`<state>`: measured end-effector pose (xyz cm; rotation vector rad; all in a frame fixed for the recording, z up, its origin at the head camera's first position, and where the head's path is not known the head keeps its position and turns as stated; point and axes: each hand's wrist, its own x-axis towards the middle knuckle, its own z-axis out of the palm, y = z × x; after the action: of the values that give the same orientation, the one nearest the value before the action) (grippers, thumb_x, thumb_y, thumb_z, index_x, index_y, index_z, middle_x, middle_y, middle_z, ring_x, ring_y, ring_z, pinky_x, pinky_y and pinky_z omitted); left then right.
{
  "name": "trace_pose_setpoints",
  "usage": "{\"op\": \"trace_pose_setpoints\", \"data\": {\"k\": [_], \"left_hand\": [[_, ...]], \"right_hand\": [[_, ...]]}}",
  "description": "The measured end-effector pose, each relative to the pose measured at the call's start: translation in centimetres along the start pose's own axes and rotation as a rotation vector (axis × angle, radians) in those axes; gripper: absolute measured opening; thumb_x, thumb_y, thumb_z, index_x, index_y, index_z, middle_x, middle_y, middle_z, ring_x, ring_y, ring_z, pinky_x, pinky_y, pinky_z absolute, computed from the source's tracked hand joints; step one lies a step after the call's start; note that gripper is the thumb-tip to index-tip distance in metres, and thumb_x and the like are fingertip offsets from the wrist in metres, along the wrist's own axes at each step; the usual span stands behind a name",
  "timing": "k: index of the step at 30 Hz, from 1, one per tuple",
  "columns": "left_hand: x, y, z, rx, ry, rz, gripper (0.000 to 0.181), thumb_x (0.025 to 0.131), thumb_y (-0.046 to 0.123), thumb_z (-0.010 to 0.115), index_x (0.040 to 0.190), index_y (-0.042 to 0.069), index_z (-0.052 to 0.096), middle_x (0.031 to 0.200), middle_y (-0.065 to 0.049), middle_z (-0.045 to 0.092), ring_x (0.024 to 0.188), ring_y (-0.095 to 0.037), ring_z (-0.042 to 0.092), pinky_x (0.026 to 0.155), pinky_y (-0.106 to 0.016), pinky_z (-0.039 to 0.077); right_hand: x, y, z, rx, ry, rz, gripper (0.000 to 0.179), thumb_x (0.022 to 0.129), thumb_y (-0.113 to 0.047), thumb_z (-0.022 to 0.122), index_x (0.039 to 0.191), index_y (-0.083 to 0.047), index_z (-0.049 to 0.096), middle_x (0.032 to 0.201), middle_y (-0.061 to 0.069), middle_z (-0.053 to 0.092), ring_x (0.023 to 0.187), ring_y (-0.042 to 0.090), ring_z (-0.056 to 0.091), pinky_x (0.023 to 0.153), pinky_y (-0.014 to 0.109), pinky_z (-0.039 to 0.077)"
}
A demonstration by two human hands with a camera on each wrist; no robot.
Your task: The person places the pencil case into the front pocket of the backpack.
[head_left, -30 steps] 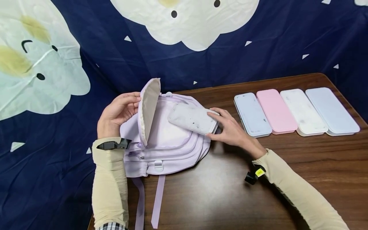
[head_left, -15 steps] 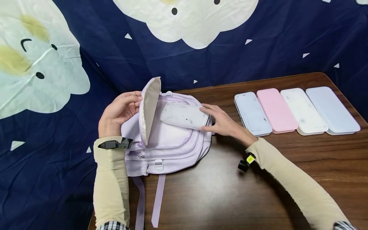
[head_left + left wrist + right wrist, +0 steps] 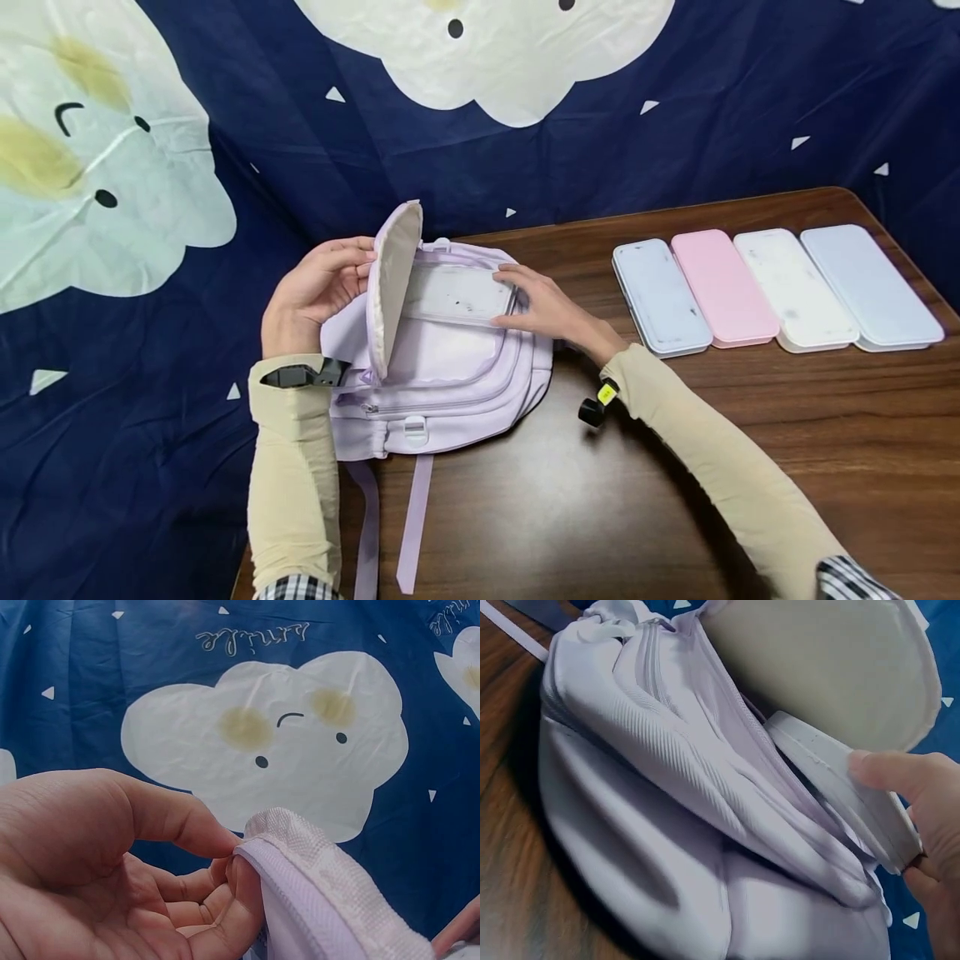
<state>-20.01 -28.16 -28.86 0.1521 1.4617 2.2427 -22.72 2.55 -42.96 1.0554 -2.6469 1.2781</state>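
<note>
A lilac backpack [image 3: 450, 408] lies on the table with its front pocket flap [image 3: 393, 283] raised, beige lining showing. My left hand [image 3: 318, 287] pinches the flap's edge between thumb and fingers; the left wrist view shows this flap edge [image 3: 300, 877] close up. With my right hand [image 3: 543, 308] I grip the right end of a white, scuffed, flat case [image 3: 457, 293]. In the right wrist view, the case [image 3: 840, 784] is tilted at the pocket opening, the thumb on its upper face. The flap hides the case's left end in the head view.
To the right, several flat cases lie side by side: a pale blue one [image 3: 662, 296], a pink one [image 3: 723, 287], a white one [image 3: 795, 287] and a larger pale blue one [image 3: 870, 287]. Lilac straps [image 3: 414, 525] hang toward the front. A dark blue cloth [image 3: 525, 183] stands behind the table.
My right hand has moved left with the white case, whose left end has gone behind the raised flap. My left hand keeps its pinch on the flap and has barely moved.
</note>
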Motion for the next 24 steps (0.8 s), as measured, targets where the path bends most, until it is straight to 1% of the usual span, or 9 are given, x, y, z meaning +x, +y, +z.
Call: {"op": "trace_pose_setpoints", "data": {"k": [4,7,12,14,20,24], "left_hand": [[0.0,-0.1,0.1,0.006,0.001,0.002,0.03,0.096,-0.011,0.033,0.095,-0.004,0.062,0.081,-0.009,0.068,0.07,-0.012,0.065,0.065,-0.025,0.055],[0.0,-0.2,0.1,0.009,0.005,0.008,0.03,0.096,-0.011,0.033,0.095,-0.004,0.062,0.082,-0.01,0.069,0.071,-0.012,0.066,0.065,-0.025,0.055],[0.0,-0.3,0.2,0.031,0.016,0.012,0.031,0.096,-0.012,0.032,0.095,-0.003,0.063,0.079,-0.008,0.067,0.068,-0.011,0.063,0.064,-0.024,0.054],[0.0,-0.3,0.2,0.036,0.017,0.019,0.033,0.095,-0.013,0.032,0.095,-0.003,0.063,0.079,-0.008,0.067,0.067,-0.01,0.062,0.064,-0.024,0.054],[0.0,-0.3,0.2,0.026,0.015,0.021,0.032,0.096,-0.012,0.032,0.095,-0.003,0.063,0.08,-0.009,0.068,0.069,-0.012,0.065,0.065,-0.024,0.055],[0.1,-0.4,0.3,0.022,0.017,0.022,0.03,0.096,-0.012,0.034,0.095,-0.004,0.063,0.081,-0.01,0.069,0.071,-0.012,0.066,0.066,-0.025,0.056]], "right_hand": [[1.2,-0.5,0.7,-0.033,-0.04,-0.013,0.075,0.077,-0.036,0.078,0.136,-0.001,0.048,0.145,0.019,0.044,0.137,0.03,0.037,0.114,0.041,0.03],[2.0,-1.0,1.1,-0.052,-0.062,-0.009,0.075,0.079,-0.036,0.077,0.138,-0.001,0.047,0.146,0.019,0.042,0.138,0.029,0.036,0.115,0.04,0.028],[3.3,-1.6,2.0,-0.087,-0.104,0.005,0.076,0.081,-0.038,0.075,0.14,-0.001,0.044,0.149,0.02,0.038,0.141,0.028,0.033,0.116,0.037,0.026],[3.7,-1.8,2.3,-0.095,-0.11,0.009,0.077,0.081,-0.039,0.074,0.14,0.0,0.043,0.149,0.02,0.037,0.141,0.029,0.032,0.117,0.037,0.026],[5.2,-2.3,3.2,-0.11,-0.126,0.035,0.08,0.081,-0.041,0.074,0.141,0.0,0.041,0.15,0.017,0.038,0.141,0.027,0.032,0.117,0.035,0.024],[6.1,-2.6,3.7,-0.118,-0.126,0.013,0.079,0.08,-0.04,0.075,0.14,0.001,0.042,0.147,0.017,0.042,0.14,0.027,0.033,0.117,0.034,0.024]]}}
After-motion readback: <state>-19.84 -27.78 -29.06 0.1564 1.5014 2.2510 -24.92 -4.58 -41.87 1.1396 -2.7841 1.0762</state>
